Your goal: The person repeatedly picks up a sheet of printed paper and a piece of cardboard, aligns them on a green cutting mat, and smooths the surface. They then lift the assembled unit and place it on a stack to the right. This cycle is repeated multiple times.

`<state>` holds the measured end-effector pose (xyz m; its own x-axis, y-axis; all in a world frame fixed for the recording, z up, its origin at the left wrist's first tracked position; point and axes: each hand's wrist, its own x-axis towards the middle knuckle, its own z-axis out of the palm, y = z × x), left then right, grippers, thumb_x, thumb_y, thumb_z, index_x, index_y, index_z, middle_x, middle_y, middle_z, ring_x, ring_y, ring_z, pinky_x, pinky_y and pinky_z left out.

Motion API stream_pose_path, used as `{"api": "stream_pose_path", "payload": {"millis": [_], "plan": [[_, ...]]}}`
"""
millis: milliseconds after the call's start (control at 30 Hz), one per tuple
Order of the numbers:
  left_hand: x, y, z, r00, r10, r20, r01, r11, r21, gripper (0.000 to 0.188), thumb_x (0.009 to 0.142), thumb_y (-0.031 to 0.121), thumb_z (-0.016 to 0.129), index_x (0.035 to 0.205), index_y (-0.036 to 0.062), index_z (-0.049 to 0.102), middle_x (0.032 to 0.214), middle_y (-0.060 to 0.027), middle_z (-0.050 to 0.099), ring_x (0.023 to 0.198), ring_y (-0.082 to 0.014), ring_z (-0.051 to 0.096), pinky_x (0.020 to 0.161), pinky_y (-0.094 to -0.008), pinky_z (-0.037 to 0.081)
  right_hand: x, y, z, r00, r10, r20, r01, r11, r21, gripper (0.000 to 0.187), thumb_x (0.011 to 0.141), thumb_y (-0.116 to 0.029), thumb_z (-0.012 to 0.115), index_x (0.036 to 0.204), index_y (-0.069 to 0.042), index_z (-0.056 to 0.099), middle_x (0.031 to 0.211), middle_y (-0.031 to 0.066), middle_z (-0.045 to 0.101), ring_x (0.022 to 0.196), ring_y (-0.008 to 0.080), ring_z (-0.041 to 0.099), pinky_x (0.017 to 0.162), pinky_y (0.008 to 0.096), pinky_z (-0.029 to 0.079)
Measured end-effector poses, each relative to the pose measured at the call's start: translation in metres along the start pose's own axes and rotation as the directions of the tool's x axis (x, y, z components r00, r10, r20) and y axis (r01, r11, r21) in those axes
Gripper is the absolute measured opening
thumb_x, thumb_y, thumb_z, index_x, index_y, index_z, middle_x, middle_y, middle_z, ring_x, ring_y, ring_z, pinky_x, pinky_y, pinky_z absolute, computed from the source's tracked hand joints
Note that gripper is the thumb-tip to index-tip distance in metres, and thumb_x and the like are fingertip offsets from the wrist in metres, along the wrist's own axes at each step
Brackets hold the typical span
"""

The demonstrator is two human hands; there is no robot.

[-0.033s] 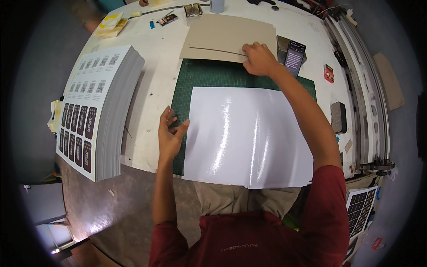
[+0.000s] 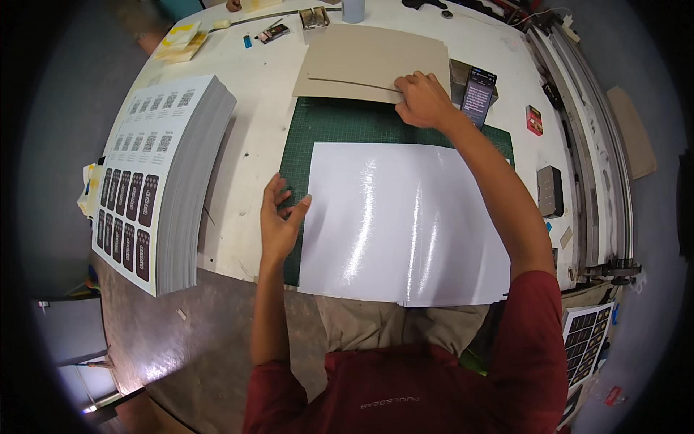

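A glossy white sheet [image 2: 390, 224] lies in front of me on a green cutting mat [image 2: 340, 119], with more sheet edges showing under its near side. My left hand [image 2: 279, 224] is at the sheet's left edge, its fingers apart and holding nothing. Beyond the mat, my right hand [image 2: 423, 101] rests on a tan cardboard sheet [image 2: 369, 54]. Its fingers are curled closed over the right end of a long thin strip [image 2: 347, 83] that lies across the cardboard. The fingers hide that end of the strip.
A tall stack of printed sheets [image 2: 163, 145] stands on the left. Right of the cardboard are a lit phone [image 2: 478, 98], a small red box [image 2: 533, 120] and a dark grey case [image 2: 550, 192]. A long metal rail [image 2: 596, 159] borders the table's right side. A cup [image 2: 353, 10] stands at the back.
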<state>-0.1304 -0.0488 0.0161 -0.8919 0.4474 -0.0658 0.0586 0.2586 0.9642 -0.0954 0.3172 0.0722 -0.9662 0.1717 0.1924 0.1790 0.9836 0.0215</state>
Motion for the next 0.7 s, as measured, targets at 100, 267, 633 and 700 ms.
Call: {"api": "stream_pose_path", "payload": {"millis": [100,267,633,700], "plan": [[-0.003,-0.002,0.009,0.998,0.060,0.013,-0.059,0.998,-0.028,0.079,0.083,0.024,0.078,0.146,-0.0017,0.037,0.143,-0.0242,0.045,0.123,-0.0312,0.051,0.091,-0.0377,0.050,-0.009,-0.002,0.002,0.986,-0.028,-0.163,0.041,0.996,0.075,0.034,0.072,-0.021,0.064,0.096,0.002,0.065,0.113,0.0215,0.063,0.106,0.0362,0.057,0.093,0.0470,0.044],[-0.012,0.010,0.016,0.998,0.033,0.061,-0.031,0.999,-0.036,0.077,0.083,0.023,0.078,0.144,-0.0023,0.038,0.146,-0.0225,0.042,0.127,-0.0294,0.048,0.096,-0.0395,0.046,-0.018,-0.005,0.032,0.917,-0.064,-0.394,0.082,0.996,0.031,0.032,0.073,-0.006,0.069,0.103,0.002,0.062,0.119,0.0207,0.061,0.115,0.0356,0.057,0.102,0.0468,0.041],[-0.020,0.001,0.017,0.997,0.082,0.008,-0.081,0.993,-0.086,0.063,0.084,0.021,0.077,0.135,-0.0017,0.049,0.139,-0.0187,0.051,0.120,-0.0285,0.053,0.090,-0.0381,0.049,-0.123,-0.038,-0.059,0.801,-0.205,-0.563,0.018,0.948,-0.319,0.021,0.077,-0.001,0.067,0.098,-0.003,0.071,0.084,0.0101,0.066,0.078,0.0248,0.063,0.081,0.0373,0.048],[-0.022,0.001,0.015,0.996,0.093,-0.001,-0.093,0.989,-0.117,0.061,0.084,0.020,0.077,0.134,-0.0020,0.050,0.137,-0.0182,0.052,0.119,-0.0277,0.054,0.089,-0.0375,0.049,-0.155,-0.033,-0.085,0.791,-0.015,-0.611,-0.125,0.975,-0.186,0.017,0.082,-0.004,0.068,0.099,-0.002,0.071,0.083,0.0094,0.066,0.072,0.0244,0.061,0.071,0.0345,0.050]]}}
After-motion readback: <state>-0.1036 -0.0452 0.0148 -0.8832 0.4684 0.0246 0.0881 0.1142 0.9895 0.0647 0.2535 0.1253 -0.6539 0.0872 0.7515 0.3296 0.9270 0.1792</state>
